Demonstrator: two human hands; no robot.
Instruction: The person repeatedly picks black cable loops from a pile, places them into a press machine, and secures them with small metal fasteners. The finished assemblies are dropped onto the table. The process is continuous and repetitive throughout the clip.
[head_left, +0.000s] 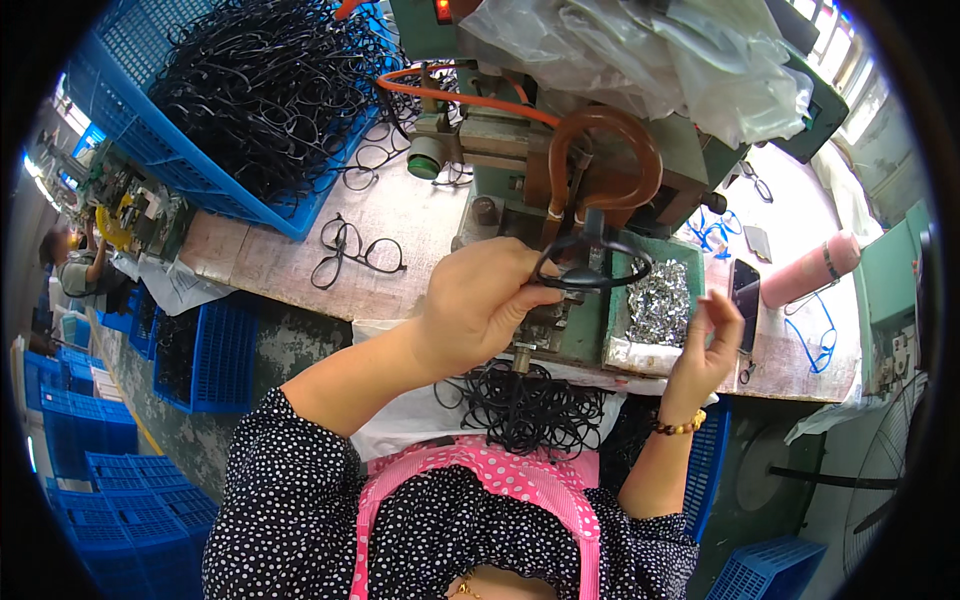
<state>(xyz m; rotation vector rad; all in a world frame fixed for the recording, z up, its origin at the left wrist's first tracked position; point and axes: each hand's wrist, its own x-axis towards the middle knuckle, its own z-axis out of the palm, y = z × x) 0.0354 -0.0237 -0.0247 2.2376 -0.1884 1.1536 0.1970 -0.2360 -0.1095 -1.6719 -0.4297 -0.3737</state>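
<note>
My left hand (490, 300) pinches a black eyeglass frame (598, 284) at its left side, thumb and fingers closed on it. The frame is under the metal head of a bench machine (500, 150), by a curved brown tube (645, 175). To the right, my right hand (712, 345) is raised beside a green tray (615, 300) of small shiny metal parts (660, 305). Its thumb and fingers are curled together; whatever may be between them is too small to make out. A heap of black eyeglass frames (530, 405) lies near my lap, below the machine.
At the back left, a blue basket (190, 165) overflows with black frames. Loose black frames (360, 255) lie on the table. Rightward are a pink bottle (810, 270), a dark phone (743, 285) and blue frames (820, 345). Plastic bags (640, 60) drape the machine. A person (80, 265) is far left.
</note>
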